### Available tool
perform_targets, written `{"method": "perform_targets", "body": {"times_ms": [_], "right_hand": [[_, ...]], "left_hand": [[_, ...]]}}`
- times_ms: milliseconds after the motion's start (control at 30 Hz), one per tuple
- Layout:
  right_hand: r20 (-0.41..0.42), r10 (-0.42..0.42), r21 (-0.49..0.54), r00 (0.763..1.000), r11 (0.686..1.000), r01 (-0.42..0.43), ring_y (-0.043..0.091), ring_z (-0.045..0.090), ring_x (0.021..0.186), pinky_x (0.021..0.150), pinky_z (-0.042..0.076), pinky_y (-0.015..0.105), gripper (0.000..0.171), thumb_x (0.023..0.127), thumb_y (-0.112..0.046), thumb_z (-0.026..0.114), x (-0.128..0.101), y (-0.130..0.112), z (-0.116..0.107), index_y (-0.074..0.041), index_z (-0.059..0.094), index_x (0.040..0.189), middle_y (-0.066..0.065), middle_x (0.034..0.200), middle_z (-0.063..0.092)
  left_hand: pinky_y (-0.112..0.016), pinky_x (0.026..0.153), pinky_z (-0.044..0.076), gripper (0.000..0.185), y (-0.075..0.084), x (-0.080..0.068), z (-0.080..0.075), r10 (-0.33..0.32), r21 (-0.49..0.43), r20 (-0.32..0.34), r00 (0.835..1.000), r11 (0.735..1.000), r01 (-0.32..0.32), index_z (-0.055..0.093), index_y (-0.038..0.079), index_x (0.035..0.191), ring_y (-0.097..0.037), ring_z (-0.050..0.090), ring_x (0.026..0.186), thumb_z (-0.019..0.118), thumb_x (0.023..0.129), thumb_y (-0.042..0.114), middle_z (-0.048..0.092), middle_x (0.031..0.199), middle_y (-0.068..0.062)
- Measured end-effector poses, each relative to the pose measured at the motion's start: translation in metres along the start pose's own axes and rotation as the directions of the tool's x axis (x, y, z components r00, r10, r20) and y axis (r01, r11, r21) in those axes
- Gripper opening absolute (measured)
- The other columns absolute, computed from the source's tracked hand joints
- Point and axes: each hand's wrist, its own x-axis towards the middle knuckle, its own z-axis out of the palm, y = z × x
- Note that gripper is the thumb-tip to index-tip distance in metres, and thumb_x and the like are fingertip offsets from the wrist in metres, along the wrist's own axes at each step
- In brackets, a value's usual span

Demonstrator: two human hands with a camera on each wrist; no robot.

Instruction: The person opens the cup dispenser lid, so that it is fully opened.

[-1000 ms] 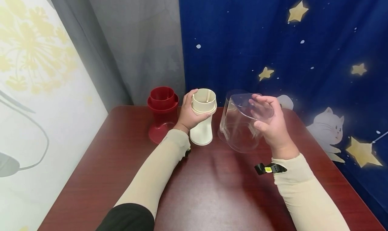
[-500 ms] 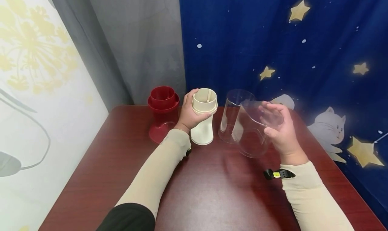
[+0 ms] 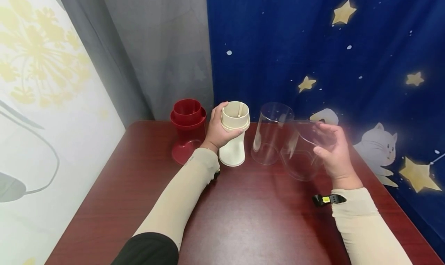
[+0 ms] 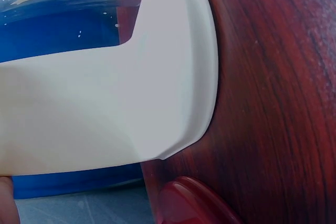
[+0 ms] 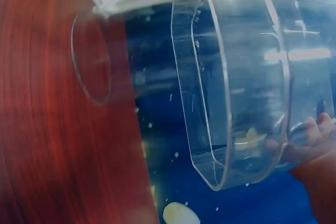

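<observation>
In the head view my left hand (image 3: 218,131) grips the upper part of a cream boot-shaped plastic base (image 3: 232,153), with the thumb across its front below the round collar. The base stands upright; its sole (image 4: 194,77) rests on the table in the left wrist view. My right hand (image 3: 333,151) holds a clear plastic container (image 3: 301,162) near its upper rim, fingers and thumb curved round the side. In the right wrist view this clear container (image 5: 236,103) is above the table, apart from it. Between the two hands a second clear cylinder (image 3: 267,139) stands upright.
A red boot-shaped base (image 3: 187,124) stands left of the cream one, partly behind my left forearm. The dark red wooden table (image 3: 240,214) ends at a blue starry curtain (image 3: 264,56) and a grey curtain (image 3: 167,56). A patterned white panel (image 3: 41,114) borders the left.
My right hand has moved right with the clear container, drawing away from the second clear cylinder, which it overlapped earlier. My left hand and the cream base have stayed in place.
</observation>
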Motion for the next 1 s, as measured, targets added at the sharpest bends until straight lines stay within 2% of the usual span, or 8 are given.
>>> {"method": "perform_targets", "body": {"times_ms": [100,433,633,833,1000], "right_hand": [[-0.065,0.033,-0.076,0.997,0.996,-0.038,0.013,0.063,0.130,0.102,0.052,0.018,0.063,0.076,0.020,0.063,0.001,0.006,-0.007,-0.004,0.058,0.134,0.004,0.141,0.065],[-0.221,0.076,-0.196,0.972,0.973,-0.121,0.007,0.061,0.122,0.092,0.052,0.014,0.060,0.079,0.019,0.066,0.007,0.021,-0.019,-0.009,0.061,0.132,-0.004,0.133,0.065],[-0.236,0.134,-0.253,0.962,0.948,-0.194,0.006,0.063,0.113,0.084,0.054,0.012,0.060,0.082,0.017,0.069,0.014,0.038,-0.023,-0.006,0.057,0.136,-0.007,0.128,0.062],[-0.252,0.161,-0.237,0.954,0.946,-0.222,0.006,0.067,0.101,0.081,0.055,0.012,0.059,0.083,0.017,0.070,0.020,0.053,-0.023,-0.005,0.055,0.136,-0.005,0.125,0.061],[-0.252,0.204,-0.226,0.946,0.938,-0.262,0.009,0.066,0.102,0.081,0.056,0.013,0.056,0.085,0.015,0.070,0.024,0.064,-0.021,-0.004,0.053,0.136,-0.004,0.125,0.059]], "left_hand": [[-0.044,0.108,0.053,0.106,0.000,0.000,0.000,-0.002,0.005,-0.002,1.000,1.000,0.002,0.037,0.028,0.156,-0.026,0.054,0.131,0.096,0.068,0.026,0.041,0.157,-0.007],[-0.044,0.109,0.053,0.106,-0.001,0.000,0.001,0.003,0.001,-0.007,1.000,1.000,-0.003,0.037,0.028,0.156,-0.026,0.054,0.131,0.096,0.068,0.026,0.041,0.157,-0.008],[-0.044,0.108,0.053,0.107,-0.001,0.001,0.000,-0.006,-0.004,-0.004,1.000,1.000,0.006,0.037,0.024,0.156,-0.027,0.054,0.131,0.097,0.068,0.024,0.041,0.157,-0.008],[-0.043,0.107,0.053,0.106,0.001,0.000,0.001,-0.029,0.002,0.007,1.000,1.000,0.029,0.037,0.029,0.156,-0.025,0.053,0.132,0.096,0.068,0.028,0.041,0.157,-0.006],[-0.044,0.107,0.053,0.107,0.001,0.000,0.000,-0.023,0.001,0.005,1.000,1.000,0.023,0.037,0.029,0.156,-0.025,0.053,0.132,0.096,0.067,0.027,0.040,0.157,-0.005]]}}
